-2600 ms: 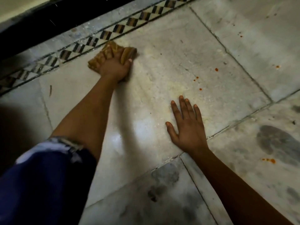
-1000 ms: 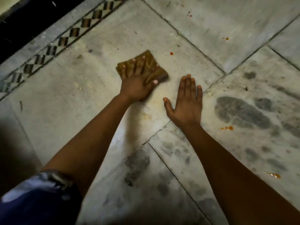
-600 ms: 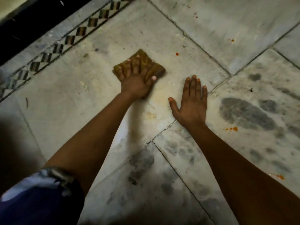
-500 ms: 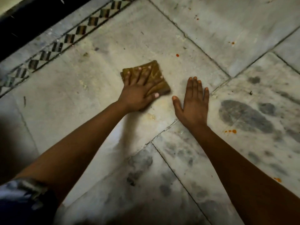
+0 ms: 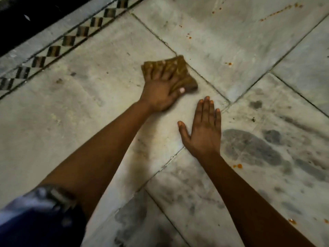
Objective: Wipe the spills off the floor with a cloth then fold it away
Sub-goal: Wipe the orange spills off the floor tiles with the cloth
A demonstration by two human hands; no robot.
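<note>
A folded brown-yellow cloth [image 5: 185, 75] lies on the pale marble floor near a tile joint. My left hand [image 5: 161, 90] presses down on it, fingers spread over the cloth and thumb at its right edge. My right hand [image 5: 204, 132] rests flat on the floor a little nearer and to the right, holding nothing. Small orange-red spill drops sit on the tile beyond the cloth [image 5: 229, 63], farther back [image 5: 188, 37], beside my right forearm [image 5: 237, 166] and at the lower right [image 5: 292, 221].
A checkered inlay border [image 5: 71, 41] runs diagonally at the upper left, with a dark band beyond it. Dark grey smudges [image 5: 252, 147] mark the tiles on the right. A blue sleeve [image 5: 35, 220] fills the lower left corner.
My left hand has slid the cloth from the border across the tile toward the right, up to the tile joint. The spot near the cloth's far corner no longer shows. My right hand stays planted.
</note>
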